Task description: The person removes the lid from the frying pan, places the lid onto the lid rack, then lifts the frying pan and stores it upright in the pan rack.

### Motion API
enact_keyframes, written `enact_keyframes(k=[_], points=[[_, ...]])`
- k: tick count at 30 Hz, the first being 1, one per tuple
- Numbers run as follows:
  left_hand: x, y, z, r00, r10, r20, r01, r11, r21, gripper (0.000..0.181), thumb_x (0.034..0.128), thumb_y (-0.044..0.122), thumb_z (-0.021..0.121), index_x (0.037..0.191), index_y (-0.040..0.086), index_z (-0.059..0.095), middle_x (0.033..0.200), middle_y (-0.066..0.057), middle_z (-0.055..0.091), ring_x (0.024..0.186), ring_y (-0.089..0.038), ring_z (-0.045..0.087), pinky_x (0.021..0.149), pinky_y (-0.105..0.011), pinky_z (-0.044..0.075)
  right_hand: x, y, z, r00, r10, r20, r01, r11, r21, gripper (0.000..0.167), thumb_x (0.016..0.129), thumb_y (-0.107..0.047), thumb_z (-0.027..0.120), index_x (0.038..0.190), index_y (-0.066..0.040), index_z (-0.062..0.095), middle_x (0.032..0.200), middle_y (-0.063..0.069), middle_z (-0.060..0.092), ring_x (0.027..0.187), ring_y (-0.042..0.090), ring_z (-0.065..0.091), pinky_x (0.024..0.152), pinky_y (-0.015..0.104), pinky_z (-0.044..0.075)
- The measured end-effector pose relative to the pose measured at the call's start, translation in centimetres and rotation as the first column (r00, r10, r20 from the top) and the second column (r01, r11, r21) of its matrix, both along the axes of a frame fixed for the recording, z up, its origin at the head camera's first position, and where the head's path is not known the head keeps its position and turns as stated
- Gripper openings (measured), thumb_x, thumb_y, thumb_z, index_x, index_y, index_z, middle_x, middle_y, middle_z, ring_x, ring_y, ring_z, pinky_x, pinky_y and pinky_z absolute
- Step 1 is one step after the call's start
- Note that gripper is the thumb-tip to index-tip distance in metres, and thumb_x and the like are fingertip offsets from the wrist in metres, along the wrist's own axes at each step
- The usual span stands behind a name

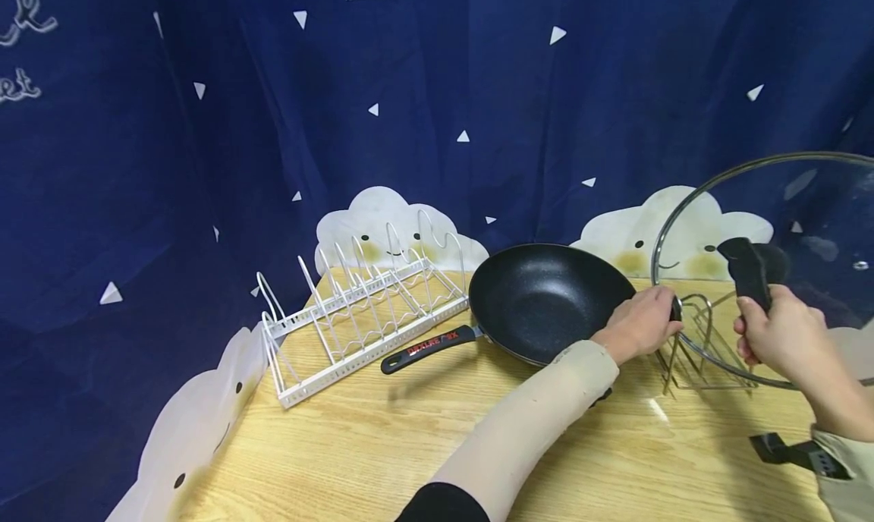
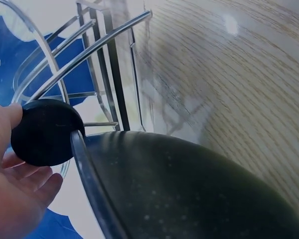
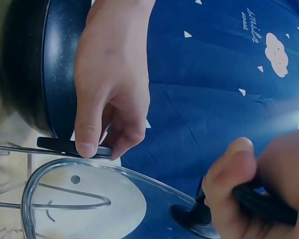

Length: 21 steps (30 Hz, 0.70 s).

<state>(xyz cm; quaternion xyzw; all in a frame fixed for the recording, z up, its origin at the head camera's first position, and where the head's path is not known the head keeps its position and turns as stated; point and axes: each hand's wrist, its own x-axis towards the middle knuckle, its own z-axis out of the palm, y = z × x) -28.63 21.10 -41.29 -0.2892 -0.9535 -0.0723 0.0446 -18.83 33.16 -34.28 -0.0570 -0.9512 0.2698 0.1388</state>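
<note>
A black wok (image 1: 546,302) with a long handle (image 1: 430,349) pointing left stands on the wooden table. On its right side my left hand (image 1: 640,323) pinches a small black side grip, a rounded black piece (image 2: 47,132) in the left wrist view. The fingers of my left hand (image 2: 20,184) lie around that piece. My right hand (image 1: 792,340) is curled round the black handle (image 1: 747,275) of a large glass lid (image 1: 819,203), held upright above the table. The lid's rim (image 3: 27,199) is close to my left hand (image 3: 114,74) in the right wrist view.
Left of the wok stands a white wire rack (image 1: 369,347) with several upright loops. A metal wire rack (image 1: 710,385) stands at the right, behind the lid and beside the wok. A blue curtain (image 1: 423,74) with white cloud shapes hangs behind the table (image 1: 355,461).
</note>
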Motion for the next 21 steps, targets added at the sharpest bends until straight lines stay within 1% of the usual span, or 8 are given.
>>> enact_keyframes(k=[3, 6, 9, 13, 17, 21], points=[[-0.1, 0.0, 0.0, 1.0, -0.007, -0.028, 0.007, 1.0, -0.011, 0.041, 0.0939, 0.054, 0.044, 0.127, 0.03, 0.042, 0.124, 0.02, 0.044, 0.11, 0.005, 0.045, 0.085, -0.013, 0.041, 0.0, 0.2, 0.0, 1.0, 0.027, 0.011, -0.028, 0.999, 0.024, 0.036, 0.103, -0.021, 0.031, 0.108, 0.015, 0.034, 0.056, 0.003, 0.054, 0.041, 0.019, 0.055, 0.043, 0.032, 0.044], [-0.2, 0.0, 0.0, 0.999, -0.012, -0.041, 0.012, 1.0, -0.008, 0.04, 0.0941, 0.054, 0.044, 0.126, 0.029, 0.042, 0.124, 0.019, 0.044, 0.11, 0.005, 0.045, 0.087, -0.012, 0.04, -0.1, 0.3, -0.2, 0.999, 0.046, 0.019, -0.046, 0.999, 0.01, 0.035, 0.103, -0.021, 0.031, 0.105, 0.014, 0.035, 0.057, 0.004, 0.054, 0.041, 0.019, 0.055, 0.041, 0.034, 0.046], [-0.2, -0.1, 0.1, 0.998, -0.021, -0.057, 0.02, 1.0, -0.014, 0.041, 0.0945, 0.053, 0.044, 0.127, 0.027, 0.042, 0.124, 0.017, 0.043, 0.112, 0.005, 0.045, 0.089, -0.011, 0.038, -0.1, 0.2, -0.4, 0.998, 0.055, 0.02, -0.054, 0.998, -0.011, 0.033, 0.103, -0.021, 0.031, 0.101, 0.011, 0.036, 0.058, 0.005, 0.054, 0.041, 0.02, 0.056, 0.039, 0.033, 0.047], [-0.3, -0.2, 0.1, 0.996, -0.033, -0.08, 0.031, 0.999, -0.031, 0.044, 0.0952, 0.051, 0.044, 0.131, 0.025, 0.041, 0.129, 0.014, 0.042, 0.117, 0.003, 0.043, 0.092, -0.011, 0.036, -0.3, 0.4, -0.5, 0.997, 0.074, 0.021, -0.074, 0.997, 0.009, 0.033, 0.103, -0.021, 0.031, 0.099, 0.011, 0.036, 0.057, 0.005, 0.053, 0.041, 0.019, 0.056, 0.039, 0.032, 0.046], [-0.3, -0.2, 0.0, 0.998, -0.032, -0.058, 0.031, 0.999, -0.03, 0.044, 0.0949, 0.051, 0.046, 0.131, 0.026, 0.04, 0.133, 0.015, 0.039, 0.12, 0.004, 0.04, 0.094, -0.011, 0.035, -0.3, 0.6, -0.7, 0.995, 0.098, 0.03, -0.099, 0.995, 0.026, 0.031, 0.103, -0.019, 0.032, 0.098, 0.011, 0.037, 0.056, 0.003, 0.053, 0.041, 0.019, 0.056, 0.039, 0.031, 0.046], [-0.1, -0.1, -0.1, 0.999, -0.033, -0.032, 0.032, 0.999, -0.027, 0.045, 0.0937, 0.051, 0.049, 0.13, 0.027, 0.041, 0.134, 0.017, 0.039, 0.12, 0.004, 0.04, 0.094, -0.011, 0.035, -0.2, 0.7, -1.0, 0.992, 0.12, 0.044, -0.121, 0.992, 0.022, 0.03, 0.102, -0.019, 0.033, 0.096, 0.009, 0.038, 0.056, 0.002, 0.054, 0.041, 0.019, 0.057, 0.039, 0.031, 0.047]])
